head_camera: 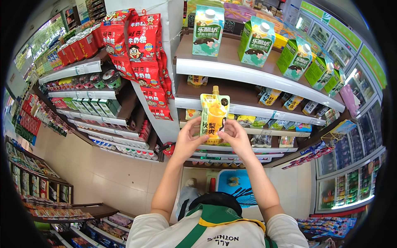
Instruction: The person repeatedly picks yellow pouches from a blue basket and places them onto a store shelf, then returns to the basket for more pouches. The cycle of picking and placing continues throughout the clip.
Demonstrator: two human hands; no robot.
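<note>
Both hands hold one yellow-green spouted drink pouch (pixel 215 114) upright in front of a store shelf. My left hand (pixel 189 138) grips its lower left edge, and my right hand (pixel 236 135) grips its lower right edge, with both thumbs on the front. A gold cap (pixel 216 90) tops the pouch. Just behind it runs the white price rail (pixel 248 110) of a shelf. On that shelf, a similar pouch (pixel 197 80) stands to the left and several more pouches (pixel 269 95) stand to the right. Green-and-teal drink cartons (pixel 208 31) line the shelf above.
Red candy bags (pixel 145 52) hang on the white pillar at the left. Below, a blue plastic basket (pixel 221 183) is on the floor beyond my body. Glass-door coolers (pixel 347 179) line the right side. Further shelves (pixel 90 114) with packaged goods stand at the left.
</note>
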